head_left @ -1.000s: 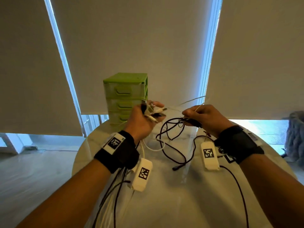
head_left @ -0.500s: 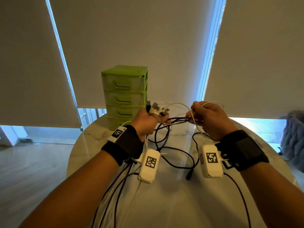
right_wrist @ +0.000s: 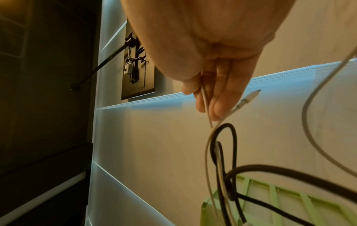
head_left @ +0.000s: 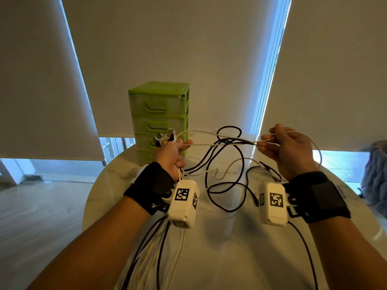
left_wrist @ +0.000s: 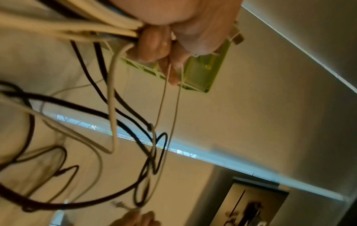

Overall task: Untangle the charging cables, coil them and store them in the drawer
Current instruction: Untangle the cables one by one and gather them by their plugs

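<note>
The white cable (head_left: 217,143) runs taut, lengthwise from the left hand (head_left: 170,151), whose fingers clench the plug bundle, to the right hand (head_left: 287,151), whose fingers pinch its far end; black cable (head_left: 228,135) loops around it midway, above the bench (head_left: 230,258).

You are in a home, most likely a living room. Beyond your hands, pale roller blinds (head_left: 146,49) cover tall windows down to a wooden floor (head_left: 41,216). Under your wrists lies a round marble-look table (head_left: 219,248), and far off to your right sits a grey knitted throw (head_left: 374,174).
</note>
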